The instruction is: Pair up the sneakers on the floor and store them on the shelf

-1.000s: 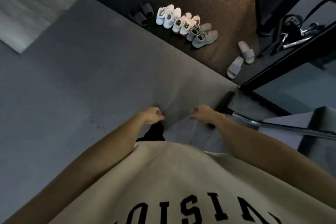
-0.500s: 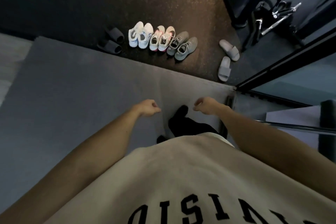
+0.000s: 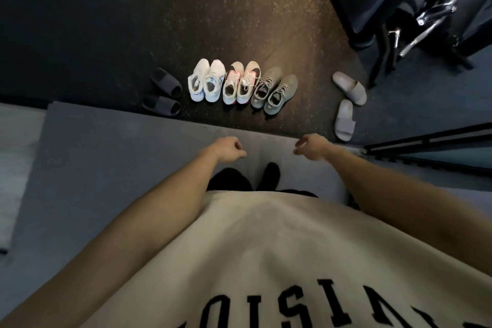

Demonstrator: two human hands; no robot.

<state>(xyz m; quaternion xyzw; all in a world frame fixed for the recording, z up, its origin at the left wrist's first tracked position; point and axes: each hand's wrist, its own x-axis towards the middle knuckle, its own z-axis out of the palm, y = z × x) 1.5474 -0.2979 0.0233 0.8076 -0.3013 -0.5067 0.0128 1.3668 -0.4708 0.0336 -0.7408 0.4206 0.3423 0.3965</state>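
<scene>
White, pink and grey sneakers (image 3: 241, 84), paired, now lie closer at frame centre; the person has approached. Left hand (image 3: 229, 148) and right hand (image 3: 311, 146) hang apart, loosely curled, empty.

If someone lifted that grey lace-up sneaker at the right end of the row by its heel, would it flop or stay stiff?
The grey lace-up sneaker would probably hold its shape: its collar stands open unsupported. Its knit-looking upper suggests it is light. Its laces look loose and might dangle.
</scene>
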